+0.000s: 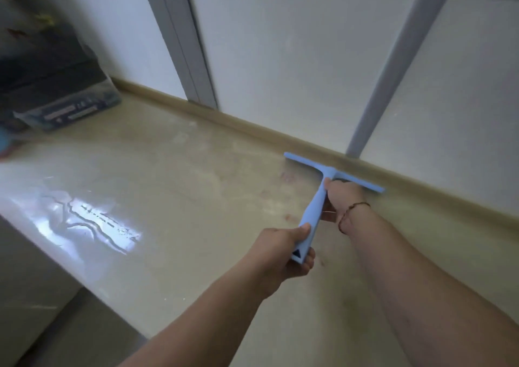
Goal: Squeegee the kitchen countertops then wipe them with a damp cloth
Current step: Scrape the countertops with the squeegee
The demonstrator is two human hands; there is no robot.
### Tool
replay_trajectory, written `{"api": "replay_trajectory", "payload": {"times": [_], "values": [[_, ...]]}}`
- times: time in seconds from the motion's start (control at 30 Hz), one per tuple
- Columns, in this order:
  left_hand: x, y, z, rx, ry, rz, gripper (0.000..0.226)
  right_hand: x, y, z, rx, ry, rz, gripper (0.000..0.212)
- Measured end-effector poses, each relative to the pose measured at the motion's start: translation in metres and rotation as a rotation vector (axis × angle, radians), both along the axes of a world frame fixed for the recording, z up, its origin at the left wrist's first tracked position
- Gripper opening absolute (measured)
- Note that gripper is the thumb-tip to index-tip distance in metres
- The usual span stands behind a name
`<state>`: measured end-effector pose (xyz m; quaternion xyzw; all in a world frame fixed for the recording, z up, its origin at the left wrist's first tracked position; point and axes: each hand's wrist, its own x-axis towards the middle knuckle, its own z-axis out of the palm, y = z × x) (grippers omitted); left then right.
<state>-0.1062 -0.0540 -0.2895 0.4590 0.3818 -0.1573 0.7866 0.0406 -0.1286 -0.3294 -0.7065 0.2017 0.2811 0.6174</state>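
Since squeegee [314,212] looks light, stiff plastic, 2-hand hold suits: left hand [280,251] fingers curl round handle end, right hand [342,198] grips near blade on countertop [182,184].

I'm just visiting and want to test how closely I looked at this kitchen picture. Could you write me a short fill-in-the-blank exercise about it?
1. Both hands hold a squeegee whose colour is ____.
2. The left hand grips the ____ end of the handle, nearest the person.
3. The right hand, near the blade, has a ____ around its wrist.
4. The blade lies on the countertop close to the back ____.

Missing words: blue; bottom; bracelet; wall
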Motion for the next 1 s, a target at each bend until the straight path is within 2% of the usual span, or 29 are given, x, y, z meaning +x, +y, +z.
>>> {"api": "replay_trajectory", "payload": {"times": [0.17, 0.33, 0.73, 1.0], "values": [[0.006, -0.006, -0.008, -0.004, 0.061, -0.002, 0.024, 0.007, -0.003, -0.011, -0.035, -0.008, -0.014, 0.021], [-0.029, -0.005, -0.017, 0.003, 0.120, -0.005, 0.022, -0.024, -0.001, -0.013, -0.092, 0.001, 0.001, 0.018], [-0.217, 0.000, -0.025, -0.005, 0.145, 0.006, 0.024, -0.212, 0.002, -0.013, -0.099, 0.056, 0.032, 0.016], [-0.320, -0.003, -0.020, -0.038, 0.271, 0.011, 0.025, -0.319, -0.001, -0.023, -0.160, 0.006, 0.061, 0.023]]}}
